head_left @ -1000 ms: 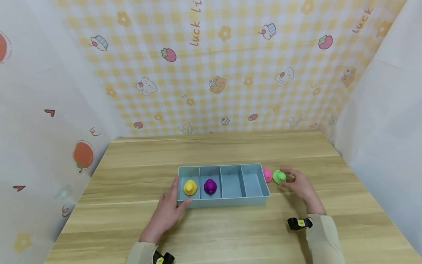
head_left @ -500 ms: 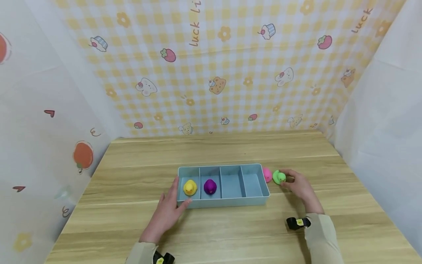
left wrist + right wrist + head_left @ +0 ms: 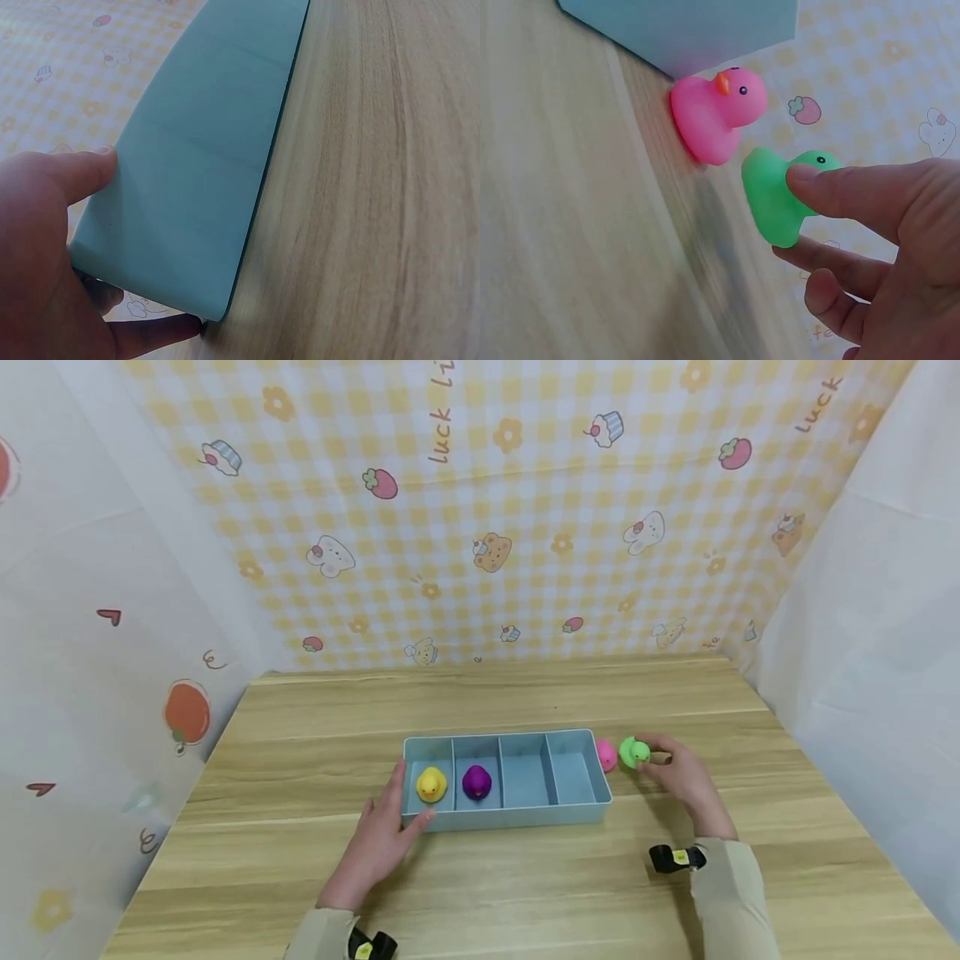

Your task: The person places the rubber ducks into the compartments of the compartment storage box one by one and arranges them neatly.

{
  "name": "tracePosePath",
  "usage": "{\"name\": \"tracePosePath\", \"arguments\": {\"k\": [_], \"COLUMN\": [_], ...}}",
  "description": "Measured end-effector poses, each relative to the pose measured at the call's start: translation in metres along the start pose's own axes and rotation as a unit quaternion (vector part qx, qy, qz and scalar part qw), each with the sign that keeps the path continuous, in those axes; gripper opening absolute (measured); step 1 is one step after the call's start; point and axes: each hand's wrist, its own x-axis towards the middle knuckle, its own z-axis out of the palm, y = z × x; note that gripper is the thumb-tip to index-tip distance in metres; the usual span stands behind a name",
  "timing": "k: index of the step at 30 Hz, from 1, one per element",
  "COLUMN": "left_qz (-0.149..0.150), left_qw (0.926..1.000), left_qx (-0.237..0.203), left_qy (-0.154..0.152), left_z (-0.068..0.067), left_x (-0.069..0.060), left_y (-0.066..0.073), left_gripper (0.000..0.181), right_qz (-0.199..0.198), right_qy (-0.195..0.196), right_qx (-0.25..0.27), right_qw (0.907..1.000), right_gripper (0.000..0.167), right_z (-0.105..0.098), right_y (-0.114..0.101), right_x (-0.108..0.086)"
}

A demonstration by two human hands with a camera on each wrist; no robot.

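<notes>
In the head view my left hand (image 3: 377, 845) rests on the left end of a blue divided box (image 3: 517, 818). Its fingers lie extended along the end wall, and the thumb touches the front rim; the left wrist view shows the thumb on the front wall (image 3: 187, 150). My right hand (image 3: 686, 781) pinches a green rubber duck (image 3: 633, 752) between thumb and fingers, slightly above the table, right of the box. A pink rubber duck (image 3: 712, 120) stands close by the box's right end. Inside the box are a yellow duck (image 3: 431, 785), leftmost compartment, and a purple duck (image 3: 477, 783), second compartment.
The two right compartments of the box hold nothing visible. A wooden table (image 3: 517, 893) carries everything. Behind it hangs a yellow checked cloth (image 3: 525, 510), with pale sheets on the left and right sides.
The green duck has risen a little off the table in my right hand. My left hand stays on the box, and the other ducks have not moved.
</notes>
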Motion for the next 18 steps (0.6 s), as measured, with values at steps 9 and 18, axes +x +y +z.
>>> {"name": "tracePosePath", "arguments": {"k": [9,18], "left_qz": [0.003,0.007], "left_qw": [1.0,0.9999], "left_qx": [0.001,0.002], "left_qy": [0.007,0.012], "left_z": [0.0,0.001], "left_x": [0.001,0.001], "left_y": [0.0,0.0], "left_gripper": [0.089,0.085], "right_qz": [0.017,-0.007], "right_qy": [0.008,0.013], "right_qx": [-0.001,0.016], "right_qw": [0.9998,0.9998], "right_gripper": [0.049,0.048], "right_z": [-0.007,-0.014], "right_y": [-0.011,-0.024], "right_x": [0.0,0.001]}}
